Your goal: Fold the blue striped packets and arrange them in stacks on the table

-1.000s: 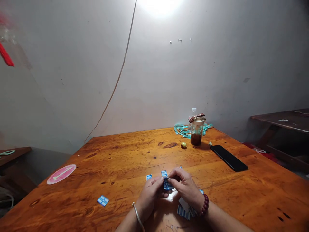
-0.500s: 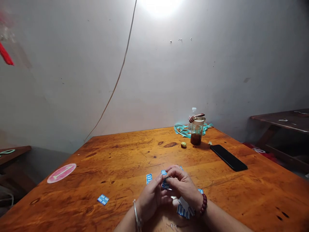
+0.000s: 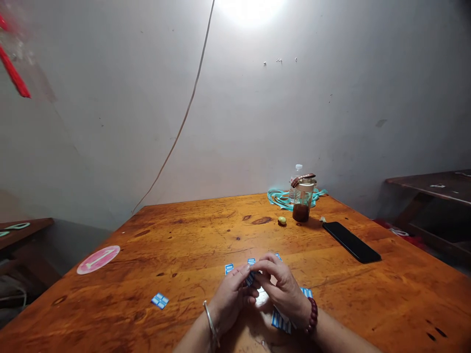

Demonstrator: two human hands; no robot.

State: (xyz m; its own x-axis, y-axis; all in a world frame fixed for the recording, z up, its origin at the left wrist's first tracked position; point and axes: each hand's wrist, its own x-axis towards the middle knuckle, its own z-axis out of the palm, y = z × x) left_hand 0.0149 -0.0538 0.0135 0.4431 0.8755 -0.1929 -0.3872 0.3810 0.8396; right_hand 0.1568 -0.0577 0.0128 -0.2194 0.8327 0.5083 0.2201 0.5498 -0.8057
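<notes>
Near the table's front edge, my left hand (image 3: 232,298), with a silver bangle at the wrist, is closed on a small blue-and-white card (image 3: 249,279). The fingertips of my right hand (image 3: 283,289), which has a dark red bead bracelet, pinch the same card from the other side. More blue-and-white pieces lie around the hands: one (image 3: 228,268) beyond the left fingers, others partly hidden beyond and under the right hand. A separate blue-and-white piece (image 3: 160,300) lies to the left on the wooden table (image 3: 191,235).
A black phone (image 3: 351,241) lies at the right. Behind it stand a cup of brown liquid (image 3: 301,208) and a clear bottle (image 3: 298,168) beside turquoise straps (image 3: 278,198). A small yellow-green object (image 3: 282,220) sits nearby. A pink oval sticker (image 3: 98,260) is at the left.
The view has shifted slightly. My right fingers have moved over the card, which is now tilted and more covered. Both hands remain together at the card.
</notes>
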